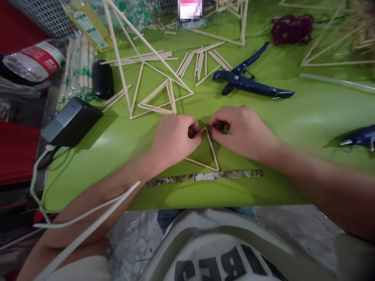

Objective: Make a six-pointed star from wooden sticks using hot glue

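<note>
A small triangle of thin wooden sticks (212, 149) lies on the green table in front of me, one corner pointing away. My left hand (178, 134) pinches at the left side of that far corner and covers part of the left stick. Just right of the same corner, my right hand (237, 130) has thumb and forefinger pressed together; whatever is between them is too small to make out. Below the triangle lies a worn flat strip (202, 176). Beyond my hands sit a small stick triangle (158, 107) and a larger stick frame (159, 52).
Blue-handled cutters (252, 80) lie beyond my right hand, near loose short sticks (200, 64) and purple string (293, 29). A dark power brick (72, 121) with a white cable (88, 212) is at left. A blue tool (360, 137) sits at the right edge.
</note>
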A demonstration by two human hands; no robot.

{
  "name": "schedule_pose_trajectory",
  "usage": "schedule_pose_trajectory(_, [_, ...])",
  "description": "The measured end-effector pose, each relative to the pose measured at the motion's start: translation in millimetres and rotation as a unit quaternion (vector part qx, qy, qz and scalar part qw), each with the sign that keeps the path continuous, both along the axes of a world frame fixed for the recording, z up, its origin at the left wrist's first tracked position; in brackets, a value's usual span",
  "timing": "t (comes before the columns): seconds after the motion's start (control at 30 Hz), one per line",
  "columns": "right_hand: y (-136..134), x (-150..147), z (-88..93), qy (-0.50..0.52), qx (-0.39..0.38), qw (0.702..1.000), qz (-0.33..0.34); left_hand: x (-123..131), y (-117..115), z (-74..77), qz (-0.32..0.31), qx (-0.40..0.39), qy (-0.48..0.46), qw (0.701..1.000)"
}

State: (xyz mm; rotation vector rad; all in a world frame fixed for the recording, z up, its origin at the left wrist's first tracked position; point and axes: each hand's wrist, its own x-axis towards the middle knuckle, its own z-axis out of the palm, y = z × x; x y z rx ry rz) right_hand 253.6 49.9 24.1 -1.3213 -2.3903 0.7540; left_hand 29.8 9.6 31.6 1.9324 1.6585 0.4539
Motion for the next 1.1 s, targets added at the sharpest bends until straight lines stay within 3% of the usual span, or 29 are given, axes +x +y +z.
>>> schedule_pose_trajectory(0.47, [2.9, 1.0, 5.1, -0.005, -0.023, 0.999, -0.042, 2.0, -0.6, 4.3, 0.006, -0.023, -0.029, 0.999])
schedule_pose_trajectory(0.67, [13.4, 17.3, 5.3, 0.021, 0.035, 0.995, -0.091, 2.5, -0.7, 5.8, 0.009, -0.036, -0.035, 0.999])
schedule_pose_trajectory(0.9, [14.0, 15.0, 6.2, -0.022, 0.015, 0.999, 0.039, 2.4, -0.5, 5.7, 0.012, -0.036, -0.028, 0.999])
schedule_pose_trajectory(1.1, [9.1, 5.5, 10.5, -0.033, -0.008, 0.997, 0.072, 2.9, -0.4, 9.2, 0.007, -0.048, -0.023, 0.999])
